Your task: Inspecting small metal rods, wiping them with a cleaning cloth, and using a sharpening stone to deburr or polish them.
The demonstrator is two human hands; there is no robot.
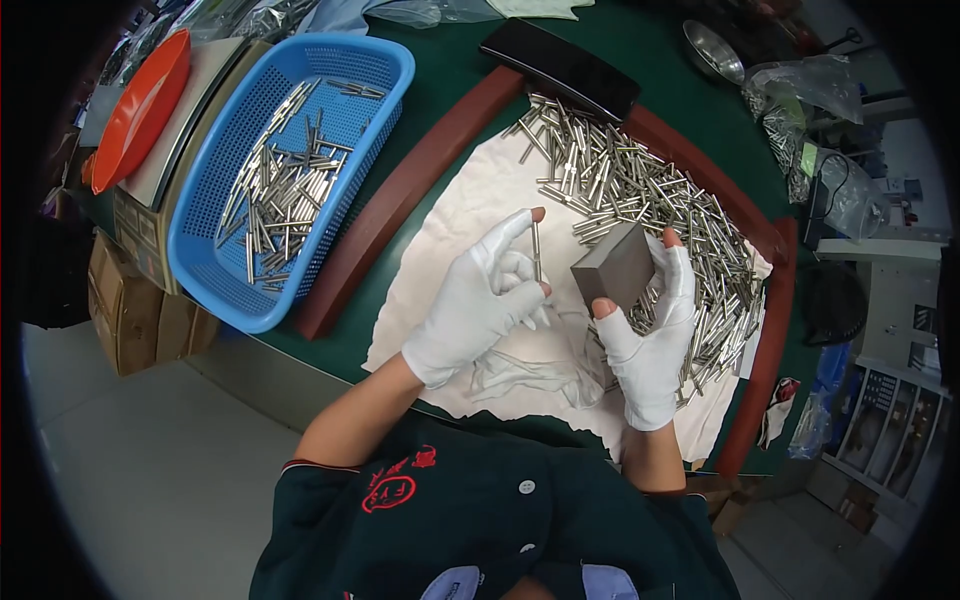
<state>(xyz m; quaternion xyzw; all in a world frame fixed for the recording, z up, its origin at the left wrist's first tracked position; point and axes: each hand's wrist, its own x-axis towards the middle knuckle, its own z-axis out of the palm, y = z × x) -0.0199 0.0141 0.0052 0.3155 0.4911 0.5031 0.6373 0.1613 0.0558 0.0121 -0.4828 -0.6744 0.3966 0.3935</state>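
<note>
one pin (537, 252) beside block edge (612, 266)

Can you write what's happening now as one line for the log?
left hand: holds pin | right hand: holds grey block | pin pile on cloth | blue basket: pins

A blue perforated basket (215, 262) holding metal pins (280, 185) is seen on the green counter (655, 55), beside an orange tray (140, 110) and a black phone (560, 68).

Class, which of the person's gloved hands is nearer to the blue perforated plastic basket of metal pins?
Left. The left hand is just right of the blue basket; the right hand sits farther right.
</note>
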